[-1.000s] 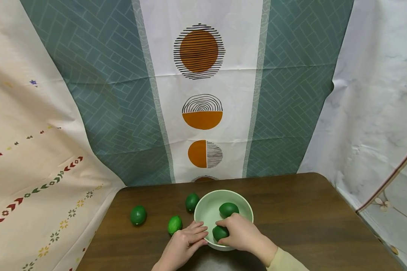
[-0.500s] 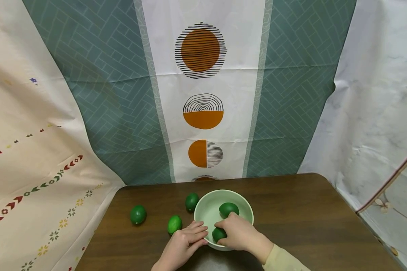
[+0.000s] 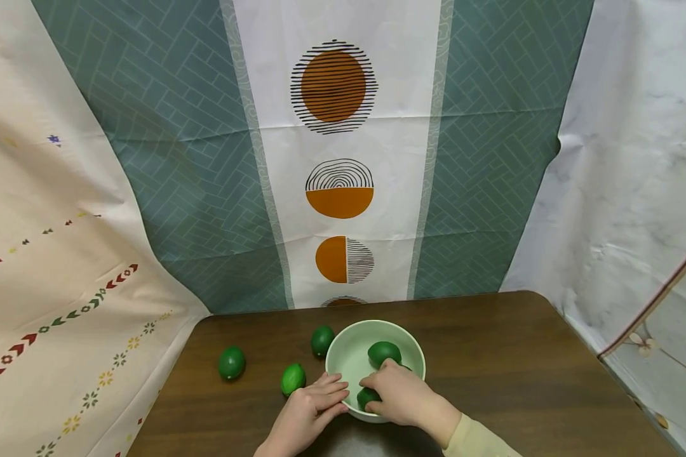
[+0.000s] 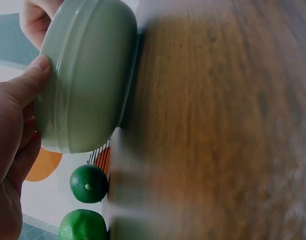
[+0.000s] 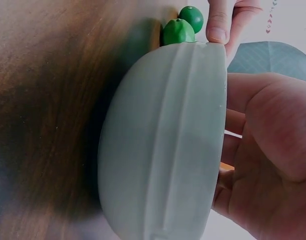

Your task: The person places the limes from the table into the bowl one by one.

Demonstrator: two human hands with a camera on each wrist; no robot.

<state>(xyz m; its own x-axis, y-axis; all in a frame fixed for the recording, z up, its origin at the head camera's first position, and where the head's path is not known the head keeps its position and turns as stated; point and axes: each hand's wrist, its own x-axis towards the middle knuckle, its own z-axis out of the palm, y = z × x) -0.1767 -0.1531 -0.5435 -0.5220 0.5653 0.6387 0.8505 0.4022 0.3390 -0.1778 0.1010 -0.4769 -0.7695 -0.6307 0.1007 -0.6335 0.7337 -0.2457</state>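
Note:
A pale green bowl [image 3: 357, 346] stands on the wooden table. My left hand [image 3: 311, 406] holds its near left rim, thumb against the outer wall and fingers over the edge, as the left wrist view shows. Inside, my right hand [image 3: 403, 393] grips a dark green lime [image 3: 368, 398] low near the front wall; the hand covers much of it. Another dark green lime [image 3: 384, 353] lies in the bowl just beyond the fingers, and a sliver of green shows behind the knuckles. In the right wrist view the bowl's wall hides the right fingertips.
Left of the bowl, a dark green lime [image 3: 322, 341] sits close to its rim. A brighter green lime [image 3: 293, 379] lies by my left fingers, with another dark lime [image 3: 231, 363] farther left. Patterned cloths [image 3: 480, 190] hang behind the brown table [image 3: 491, 362].
My right hand has shifted slightly left and lower in the bowl with the lime, covering more of it. A green edge now shows behind its knuckles. The left hand keeps its place.

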